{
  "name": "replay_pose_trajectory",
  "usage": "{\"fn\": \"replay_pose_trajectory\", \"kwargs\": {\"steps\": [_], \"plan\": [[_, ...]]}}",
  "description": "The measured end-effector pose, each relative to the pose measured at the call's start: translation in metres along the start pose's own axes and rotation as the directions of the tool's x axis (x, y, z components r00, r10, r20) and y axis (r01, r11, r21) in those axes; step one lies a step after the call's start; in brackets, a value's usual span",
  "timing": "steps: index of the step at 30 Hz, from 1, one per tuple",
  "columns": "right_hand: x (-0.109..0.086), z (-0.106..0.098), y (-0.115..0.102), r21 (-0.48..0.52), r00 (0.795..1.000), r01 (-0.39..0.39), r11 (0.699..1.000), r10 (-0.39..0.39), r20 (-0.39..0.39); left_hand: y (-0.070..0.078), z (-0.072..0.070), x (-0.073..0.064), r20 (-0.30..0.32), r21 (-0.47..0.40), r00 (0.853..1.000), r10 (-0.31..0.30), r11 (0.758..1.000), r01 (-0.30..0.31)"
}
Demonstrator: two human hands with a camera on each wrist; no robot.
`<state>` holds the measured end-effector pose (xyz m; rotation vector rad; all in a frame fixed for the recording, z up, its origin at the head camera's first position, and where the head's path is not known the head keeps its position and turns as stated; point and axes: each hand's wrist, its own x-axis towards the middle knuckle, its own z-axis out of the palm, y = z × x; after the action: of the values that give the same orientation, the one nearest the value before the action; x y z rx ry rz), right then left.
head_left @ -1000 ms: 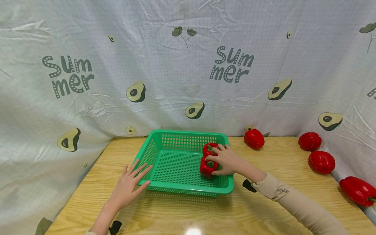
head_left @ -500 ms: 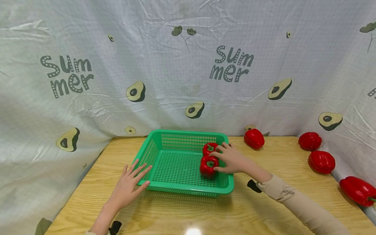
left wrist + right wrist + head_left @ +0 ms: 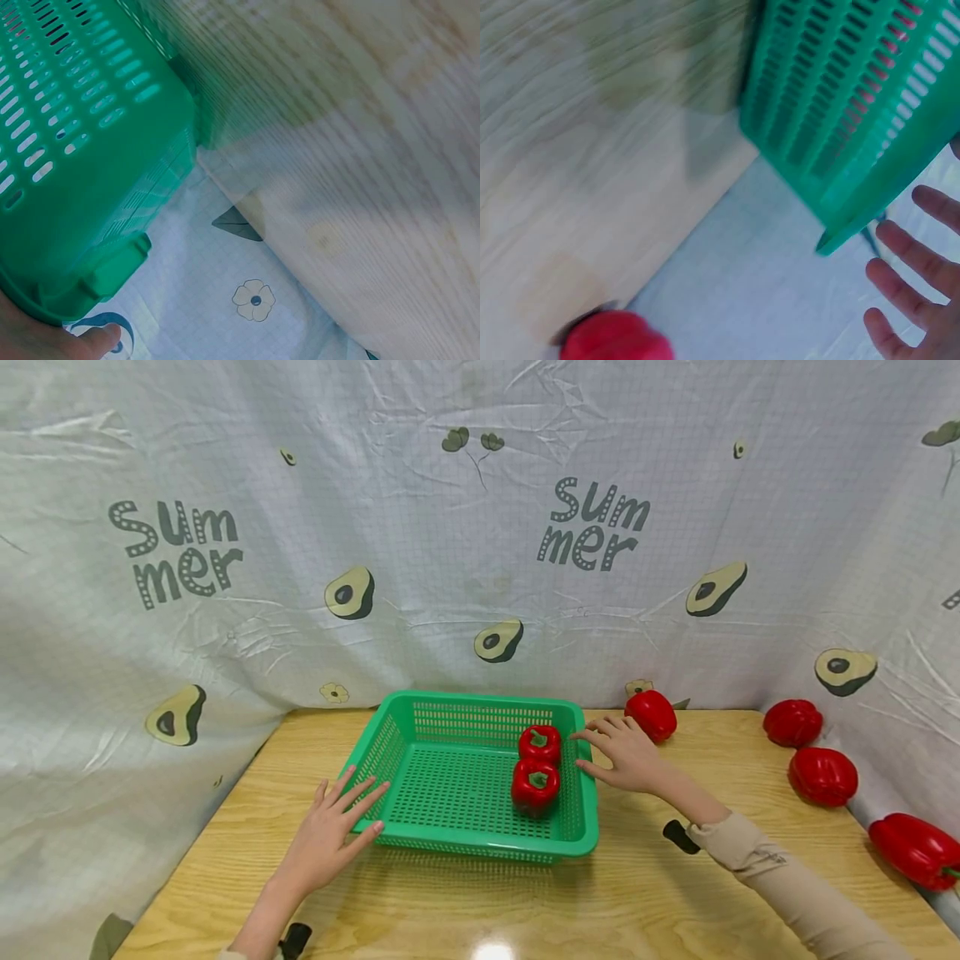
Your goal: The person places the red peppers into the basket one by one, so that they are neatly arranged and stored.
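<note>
Rightward, off the two red peppers and out to the basket's right rim: so the right hand [image 3: 628, 758] has moved since the earlier head frames. In the head view it holds nothing, fingers spread. The front pepper [image 3: 536, 788] and back pepper [image 3: 540, 744] stand together in the basket [image 3: 480, 841], right of centre. Either should be light, firm-skinned and slippery, best gripped round its wide sides below the stem. The left hand [image 3: 327, 833], fingers outstretched, lies at the basket's left rim.

The left wrist view adds the basket's slotted outer wall, upper left, hidden from above.

The right wrist view shows released fingertips [image 3: 930, 201] beside the rim, right edge, and a loose pepper [image 3: 617, 337], lower left.
</note>
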<state>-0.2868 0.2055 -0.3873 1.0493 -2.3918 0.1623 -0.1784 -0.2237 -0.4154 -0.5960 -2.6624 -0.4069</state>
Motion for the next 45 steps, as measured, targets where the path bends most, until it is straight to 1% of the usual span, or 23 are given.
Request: {"fn": "replay_pose_trajectory", "kwargs": {"steps": [3, 8, 14, 18, 22, 28, 34, 40, 45], "plan": [[-0.004, 0.001, 0.009, -0.001, 0.999, -0.021, 1.000, 0.021, -0.026, 0.000, -0.001, 0.001, -0.002, 0.004, 1.000, 0.003, 1.000, -0.003], [-0.010, 0.003, 0.021, 0.002, 0.998, -0.057, 0.998, 0.057, -0.041, 0.000, -0.001, 0.002, 0.003, 0.007, 1.000, 0.001, 1.000, -0.001], [-0.017, 0.008, 0.035, -0.023, 0.995, -0.069, 0.997, 0.067, -0.073, 0.001, -0.002, 0.002, 0.004, 0.007, 1.000, -0.001, 1.000, 0.001], [-0.022, 0.011, 0.043, -0.040, 0.993, -0.083, 0.996, 0.080, -0.083, 0.000, -0.002, 0.002, -0.001, 0.009, 1.000, 0.002, 1.000, -0.002], [-0.025, 0.012, 0.049, -0.035, 0.990, -0.112, 0.993, 0.109, -0.089, 0.000, -0.002, 0.002, 0.002, 0.011, 1.000, 0.003, 1.000, -0.003], [-0.028, 0.018, 0.060, -0.029, 0.982, -0.142, 0.989, 0.137, -0.129, 0.000, -0.002, 0.001, 0.005, 0.009, 1.000, 0.000, 1.000, 0.000], [-0.029, 0.021, 0.068, -0.038, 0.975, -0.198, 0.980, 0.193, -0.110, -0.001, 0.000, 0.001, 0.004, 0.009, 1.000, 0.004, 1.000, -0.004], [-0.029, 0.025, 0.075, -0.041, 0.964, -0.245, 0.969, 0.239, -0.120, -0.001, 0.000, 0.000, 0.006, 0.003, 1.000, 0.002, 1.000, -0.002], [-0.030, 0.029, 0.082, -0.035, 0.947, -0.313, 0.949, 0.310, -0.079, -0.002, 0.001, 0.001, 0.002, 0.008, 1.000, 0.003, 1.000, -0.003]]}}
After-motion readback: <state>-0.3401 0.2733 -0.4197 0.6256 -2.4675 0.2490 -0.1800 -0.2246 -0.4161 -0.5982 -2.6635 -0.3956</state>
